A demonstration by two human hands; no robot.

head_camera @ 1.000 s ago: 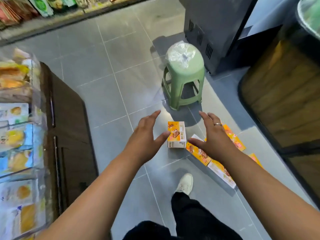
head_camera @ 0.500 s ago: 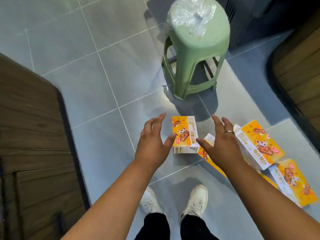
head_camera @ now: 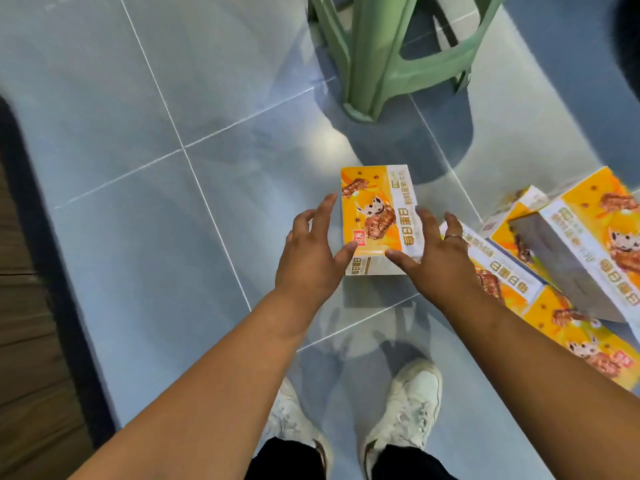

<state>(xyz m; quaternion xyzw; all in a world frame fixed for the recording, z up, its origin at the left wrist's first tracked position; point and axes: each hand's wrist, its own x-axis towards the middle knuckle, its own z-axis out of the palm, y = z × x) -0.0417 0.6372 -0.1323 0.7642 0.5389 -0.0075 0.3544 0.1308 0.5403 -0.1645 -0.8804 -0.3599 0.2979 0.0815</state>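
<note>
An orange and white snack box (head_camera: 372, 202) with a cartoon cow stands alone on the grey tiled floor (head_camera: 138, 237). My left hand (head_camera: 311, 251) is at its left side, fingers spread, thumb touching the near left corner. My right hand (head_camera: 436, 258), wearing a ring, is at its right side, with the thumb on the near top edge and the fingers reaching over the right edge. Neither hand is closed round the box.
Several more boxes of the same kind (head_camera: 588, 244) lie in a loose heap on the floor at the right. A green plastic stool (head_camera: 377, 57) stands just beyond the box. A dark wooden cabinet (head_camera: 24, 341) runs along the left. My white shoes (head_camera: 405, 410) are below.
I have bent lower, so the box and floor look much closer. Both hands have moved in from the air onto the two sides of the lone box.
</note>
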